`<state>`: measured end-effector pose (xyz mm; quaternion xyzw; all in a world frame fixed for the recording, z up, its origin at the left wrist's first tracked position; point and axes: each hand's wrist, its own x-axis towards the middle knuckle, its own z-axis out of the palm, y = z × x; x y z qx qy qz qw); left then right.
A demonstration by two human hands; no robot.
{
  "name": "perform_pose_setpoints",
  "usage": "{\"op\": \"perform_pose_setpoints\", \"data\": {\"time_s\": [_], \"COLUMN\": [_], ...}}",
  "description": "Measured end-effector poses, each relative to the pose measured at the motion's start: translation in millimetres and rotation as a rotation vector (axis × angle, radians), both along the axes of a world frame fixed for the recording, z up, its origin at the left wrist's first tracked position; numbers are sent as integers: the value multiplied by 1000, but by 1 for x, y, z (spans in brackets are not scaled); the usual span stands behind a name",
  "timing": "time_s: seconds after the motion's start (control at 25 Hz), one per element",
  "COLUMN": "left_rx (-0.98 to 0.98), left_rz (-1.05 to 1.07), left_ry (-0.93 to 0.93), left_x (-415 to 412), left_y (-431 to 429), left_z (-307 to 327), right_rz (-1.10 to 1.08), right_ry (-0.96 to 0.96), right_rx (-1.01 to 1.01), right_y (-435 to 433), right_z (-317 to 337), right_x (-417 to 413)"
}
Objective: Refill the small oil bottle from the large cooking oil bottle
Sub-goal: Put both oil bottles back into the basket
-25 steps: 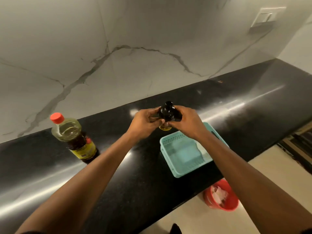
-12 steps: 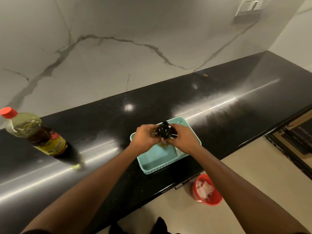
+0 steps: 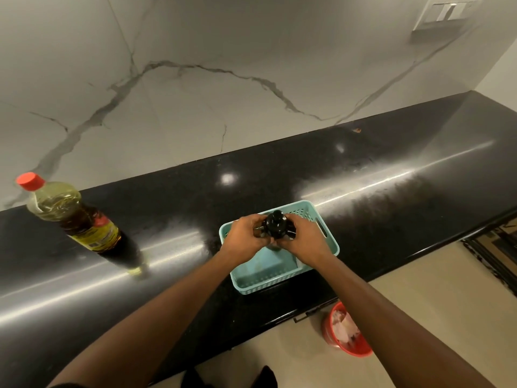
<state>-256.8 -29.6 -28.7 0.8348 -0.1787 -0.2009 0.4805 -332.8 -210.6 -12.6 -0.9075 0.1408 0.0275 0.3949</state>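
small oil bottle (image 3: 276,226): dark top with a round cap, seen from above; held between both hands over the far half of the teal basket (image 3: 263,284); whether its base touches the basket floor cannot be told; lower body mostly hidden by the hands.
left hand (image 3: 246,238): fingers curled round the left side of the small bottle, grasping it.
right hand (image 3: 303,238): fingers curled round the right side of the same bottle, grasping it; thumbs of both hands meet near its front.
large cooking oil bottle (image 3: 75,217): clear plastic, yellow oil, yellow and red label, red cap in place; stands on the black countertop (image 3: 391,219), well apart to the left of the basket; untouched.
teal basket: perforated walls, slot handle on the right side; sits near the counter's front edge.
red bucket (image 3: 349,345): on the floor below the counter edge, pale crumpled contents inside.
white marble wall (image 3: 251,51): grey veins; switch plate (image 3: 444,12) at upper right.
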Motion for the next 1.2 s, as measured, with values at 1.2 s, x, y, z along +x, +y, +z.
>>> {"op": "perform_pose_setpoints", "data": {"time_s": [1.2], "left_rx": [-255], "left_rz": [531], "left_ry": [60], "left_x": [78], "left_y": [396], "left_z": [100], "right_rz": [384], "right_ry": [-145], "right_rx": [184], "right_y": [388], "right_z": [80], "right_x": [180]}}
